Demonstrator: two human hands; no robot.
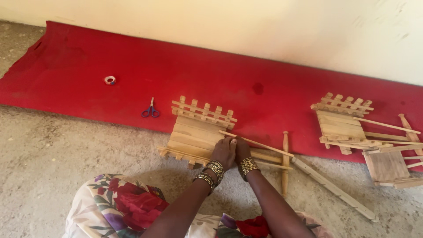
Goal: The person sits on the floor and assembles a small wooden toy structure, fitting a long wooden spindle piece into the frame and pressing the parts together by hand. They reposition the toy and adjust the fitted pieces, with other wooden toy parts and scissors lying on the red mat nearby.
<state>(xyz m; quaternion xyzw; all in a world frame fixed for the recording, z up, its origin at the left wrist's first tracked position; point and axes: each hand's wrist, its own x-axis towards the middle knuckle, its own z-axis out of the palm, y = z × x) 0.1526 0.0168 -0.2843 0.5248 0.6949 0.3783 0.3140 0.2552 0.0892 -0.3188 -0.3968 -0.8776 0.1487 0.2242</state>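
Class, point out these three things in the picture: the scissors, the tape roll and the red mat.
scissors (150, 111), head view, on the blue handles.
tape roll (109, 80), head view, on its ring.
red mat (264, 90), head view, on a bare middle part.

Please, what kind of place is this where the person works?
Probably a simple home or workshop floor used for handcraft. A red mat lies on bare concrete floor against a plain wall, with a wooden slat frame and scissors laid out.
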